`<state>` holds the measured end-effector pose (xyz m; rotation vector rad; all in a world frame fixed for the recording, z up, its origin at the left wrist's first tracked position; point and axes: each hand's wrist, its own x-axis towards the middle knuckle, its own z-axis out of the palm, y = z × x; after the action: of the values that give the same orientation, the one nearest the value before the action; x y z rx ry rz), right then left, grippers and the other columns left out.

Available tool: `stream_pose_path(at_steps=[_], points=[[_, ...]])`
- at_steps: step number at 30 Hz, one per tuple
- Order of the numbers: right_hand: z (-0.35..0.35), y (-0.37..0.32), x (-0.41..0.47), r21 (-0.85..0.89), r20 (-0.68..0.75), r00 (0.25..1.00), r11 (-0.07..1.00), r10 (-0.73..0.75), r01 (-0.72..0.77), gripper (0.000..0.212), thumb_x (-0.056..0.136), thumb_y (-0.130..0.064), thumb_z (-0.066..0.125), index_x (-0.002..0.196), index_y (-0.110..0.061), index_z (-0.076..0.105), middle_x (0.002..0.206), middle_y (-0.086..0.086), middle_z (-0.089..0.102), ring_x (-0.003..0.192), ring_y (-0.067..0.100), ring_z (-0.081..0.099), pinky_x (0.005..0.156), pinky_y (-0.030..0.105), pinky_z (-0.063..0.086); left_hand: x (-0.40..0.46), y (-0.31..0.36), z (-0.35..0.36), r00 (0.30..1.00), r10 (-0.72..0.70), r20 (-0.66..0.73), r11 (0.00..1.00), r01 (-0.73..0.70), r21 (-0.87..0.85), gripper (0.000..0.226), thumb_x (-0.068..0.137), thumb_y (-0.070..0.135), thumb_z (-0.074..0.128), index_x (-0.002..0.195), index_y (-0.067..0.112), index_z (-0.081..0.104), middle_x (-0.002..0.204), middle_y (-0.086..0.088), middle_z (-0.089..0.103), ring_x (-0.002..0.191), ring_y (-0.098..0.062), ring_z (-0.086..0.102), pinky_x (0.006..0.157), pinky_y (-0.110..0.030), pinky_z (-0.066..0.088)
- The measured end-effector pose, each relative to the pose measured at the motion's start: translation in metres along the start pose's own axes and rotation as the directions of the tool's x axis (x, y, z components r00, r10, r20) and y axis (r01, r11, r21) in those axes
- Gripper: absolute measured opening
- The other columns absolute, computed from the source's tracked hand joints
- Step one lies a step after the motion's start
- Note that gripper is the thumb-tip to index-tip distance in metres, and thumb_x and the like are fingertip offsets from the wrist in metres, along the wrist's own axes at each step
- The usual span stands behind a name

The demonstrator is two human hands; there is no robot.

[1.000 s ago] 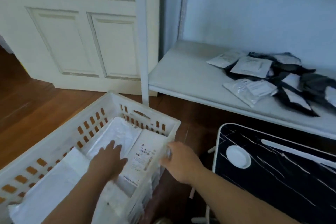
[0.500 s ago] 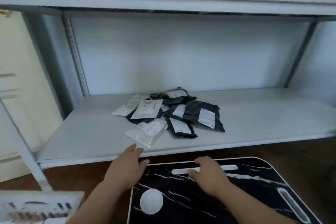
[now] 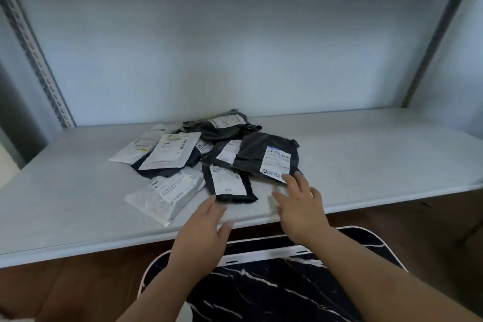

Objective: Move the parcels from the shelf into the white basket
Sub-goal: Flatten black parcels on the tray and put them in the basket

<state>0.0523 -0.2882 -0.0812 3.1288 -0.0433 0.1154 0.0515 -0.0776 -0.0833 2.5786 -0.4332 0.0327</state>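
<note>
On the white shelf (image 3: 366,154) in front of you the parcels lie in a loose heap, left of its middle and back from the front edge. Nearest you is a small black parcel (image 3: 230,185) with a white label, flat on the board. Just right of it and partly over its far corner sits a larger black parcel (image 3: 266,157), also labelled. To the left lies a clear plastic parcel (image 3: 167,195), its near corner close to the shelf's edge. Behind these a white parcel (image 3: 170,154) rests on top of a dark one, another pale parcel (image 3: 136,150) sticks out to its left, and a crumpled grey-black parcel (image 3: 222,125) lies at the back of the heap.

Your left hand (image 3: 203,230) reaches over the front edge, fingers straight and together, their tips at the near edge of the small black parcel; it grips nothing. Your right hand (image 3: 300,206) is spread, fingers apart and relaxed, with its fingertips on the near right corner of the larger black parcel, close to the label. It too holds nothing. Both hands are near each other but apart.

Below your forearms stands a black marble-patterned surface (image 3: 274,293) with a white rim, over a brown wooden floor (image 3: 78,285). The white basket is out of view.
</note>
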Motion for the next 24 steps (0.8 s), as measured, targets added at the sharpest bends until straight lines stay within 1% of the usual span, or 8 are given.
stream_pose_path(at_steps=[7,12,13,15,16,18,22,24], points=[[0.007,-0.006,0.05,-0.021,0.135,0.991,1.0,0.009,-0.006,0.055,0.09,-0.01,0.041,0.145,-0.016,0.033,0.16,0.001,0.001,0.146,0.033,-0.013,0.116,0.058,0.001,0.029,-0.007,0.008,0.999,0.034,-0.042,0.999,-0.032,0.04,0.041,0.1,0.04,0.041,0.138,0.029,0.049,0.153,0.013,0.031,0.136,-0.005,0.033,0.108,-0.022,0.027],[0.002,-0.005,0.038,-0.029,-0.087,0.995,0.998,-0.056,0.053,0.054,0.09,-0.012,0.044,0.143,-0.008,0.038,0.15,0.001,0.028,0.145,0.025,0.013,0.117,0.05,0.01,0.03,0.011,0.005,0.965,-0.104,-0.24,0.987,0.07,-0.147,0.033,0.096,0.034,0.053,0.123,0.018,0.063,0.118,0.004,0.064,0.109,-0.013,0.057,0.092,-0.025,0.041],[0.002,-0.006,0.027,-0.03,-0.165,0.983,0.997,-0.081,0.077,0.051,0.087,-0.014,0.051,0.138,-0.007,0.046,0.145,0.001,0.038,0.142,0.025,0.024,0.115,0.049,0.018,0.03,0.016,0.003,0.947,-0.263,-0.182,0.9,0.173,-0.399,0.033,0.094,0.035,0.057,0.12,0.017,0.064,0.107,0.004,0.067,0.099,-0.014,0.061,0.089,-0.027,0.046],[0.001,-0.006,-0.005,-0.001,-0.308,0.944,0.992,-0.119,0.125,0.045,0.079,-0.02,0.065,0.123,-0.008,0.062,0.129,0.0,0.055,0.129,0.025,0.045,0.106,0.045,0.032,0.027,0.028,0.0,0.882,-0.449,0.14,0.4,0.339,-0.852,0.043,0.089,0.038,0.065,0.122,0.012,0.058,0.106,-0.004,0.066,0.095,-0.021,0.066,0.089,-0.037,0.054],[0.002,-0.007,-0.025,0.027,-0.351,0.925,0.986,-0.146,0.165,0.045,0.076,-0.024,0.07,0.118,-0.009,0.065,0.123,-0.001,0.058,0.123,0.024,0.05,0.102,0.043,0.035,0.024,0.032,0.0,0.853,-0.452,0.262,0.203,0.384,-0.901,0.05,0.085,0.04,0.068,0.123,0.01,0.054,0.11,-0.008,0.063,0.097,-0.025,0.067,0.088,-0.041,0.056],[0.006,-0.01,-0.069,0.057,-0.342,0.916,0.969,-0.208,0.241,0.048,0.075,-0.032,0.073,0.117,-0.011,0.065,0.12,-0.004,0.059,0.119,0.021,0.053,0.1,0.041,0.04,0.014,0.032,0.003,0.822,-0.43,0.374,0.08,0.447,-0.891,0.056,0.081,0.034,0.074,0.123,0.008,0.047,0.116,-0.014,0.061,0.098,-0.029,0.068,0.084,-0.043,0.057],[0.021,0.002,-0.144,0.129,-0.248,0.9,0.909,-0.358,0.397,0.035,0.081,-0.045,0.062,0.108,-0.024,0.068,0.114,-0.017,0.056,0.121,0.008,0.048,0.104,0.03,0.03,-0.024,0.043,0.024,0.812,-0.403,0.422,0.245,0.54,-0.805,0.026,0.086,-0.006,0.062,0.11,0.002,0.059,0.104,-0.015,0.068,0.084,-0.025,0.068,0.061,-0.034,0.057],[0.032,0.012,-0.17,0.354,-0.215,0.948,0.886,-0.235,0.3,0.026,0.087,-0.049,0.054,0.097,-0.029,0.067,0.106,-0.021,0.054,0.118,0.003,0.046,0.1,0.024,0.031,-0.054,0.041,0.039,0.802,-0.424,0.422,0.353,0.575,-0.738,0.028,0.085,-0.013,0.053,0.094,0.01,0.066,0.091,-0.011,0.07,0.077,-0.022,0.066,0.058,-0.033,0.055]])
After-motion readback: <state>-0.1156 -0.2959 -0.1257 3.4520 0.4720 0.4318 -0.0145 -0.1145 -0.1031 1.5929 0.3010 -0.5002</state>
